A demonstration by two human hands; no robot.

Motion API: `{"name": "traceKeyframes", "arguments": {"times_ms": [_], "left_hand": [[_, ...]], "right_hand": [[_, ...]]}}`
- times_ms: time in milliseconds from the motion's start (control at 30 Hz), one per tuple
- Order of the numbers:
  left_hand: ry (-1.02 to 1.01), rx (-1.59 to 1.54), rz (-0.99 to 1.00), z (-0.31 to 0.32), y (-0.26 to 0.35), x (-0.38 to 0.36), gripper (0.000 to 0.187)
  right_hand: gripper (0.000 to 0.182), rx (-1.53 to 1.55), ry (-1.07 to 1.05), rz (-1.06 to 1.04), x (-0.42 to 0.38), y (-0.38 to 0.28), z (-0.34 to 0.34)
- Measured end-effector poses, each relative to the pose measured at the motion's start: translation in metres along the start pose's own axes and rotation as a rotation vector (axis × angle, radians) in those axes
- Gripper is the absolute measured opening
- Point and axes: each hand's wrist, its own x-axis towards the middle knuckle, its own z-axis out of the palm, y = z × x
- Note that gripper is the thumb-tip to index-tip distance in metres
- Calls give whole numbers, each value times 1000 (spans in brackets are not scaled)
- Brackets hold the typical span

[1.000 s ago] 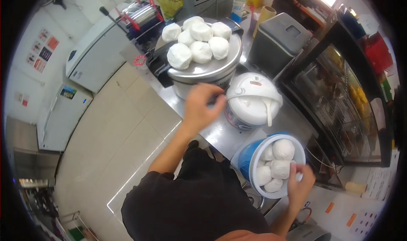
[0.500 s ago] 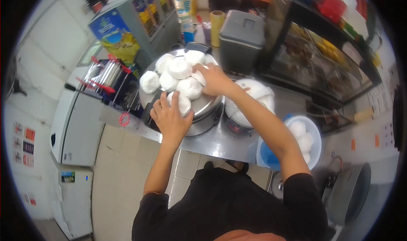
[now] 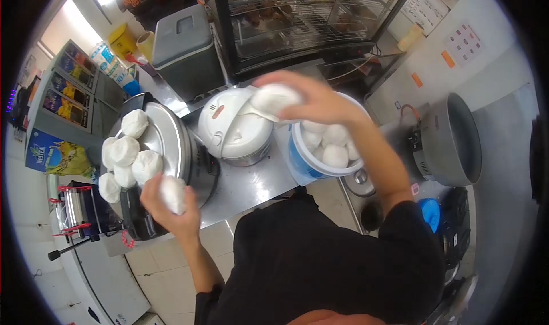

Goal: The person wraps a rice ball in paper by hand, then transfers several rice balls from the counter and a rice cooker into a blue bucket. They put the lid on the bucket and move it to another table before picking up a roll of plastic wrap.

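My left hand (image 3: 172, 206) is closed around a white wrapped bundle (image 3: 172, 194), just off the near edge of a large cooker's round metal lid (image 3: 166, 147). Several similar bundles sit piled on that lid, one of them a rounded bundle (image 3: 147, 166) near my fingers. Above the gap between a white rice cooker (image 3: 235, 136) and a blue-and-white bucket (image 3: 294, 153), my right hand (image 3: 320, 99) grips another white bundle (image 3: 277, 100), slightly blurred by motion. Inside the bucket lie several white bundles (image 3: 335, 156).
A grey cooler box (image 3: 186, 44) and a glass food warmer (image 3: 303, 27) stand behind the cookers. At the left are a drink dispenser (image 3: 68, 90) and a rack with red handles (image 3: 77, 207). A large grey pan (image 3: 457, 139) leans at the right.
My view has turned right. My right hand has moved from the lid toward the bucket carrying a bundle. The left hand has lifted a bundle to the lid's near side.
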Motion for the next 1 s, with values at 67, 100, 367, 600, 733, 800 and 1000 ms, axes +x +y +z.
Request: {"name": "traceKeyframes", "arguments": {"times_ms": [67, 100, 367, 600, 733, 800, 1000], "left_hand": [[-170, -193, 75, 33, 36, 7, 56], [-259, -280, 76, 52, 60, 10, 56], [-837, -404, 362, 210, 177, -27, 64], [-798, -174, 197, 226, 197, -53, 58], [-723, -92, 50, 231, 221, -67, 53], [-723, -53, 28, 224, 227, -68, 52], [-609, 36, -86, 223, 222, -81, 52]], "right_hand": [[63, -312, 61, 53, -51, 5, -51], [63, -497, 91, 86, -71, 14, -69], [53, -566, 286, 108, -138, 137, -76], [42, -468, 112, 36, -123, 151, -100], [45, -482, 105, -8, -117, 150, -104], [50, -691, 181, -30, -129, 145, -104], [59, -769, 133, 162, -144, 129, -107]]}}
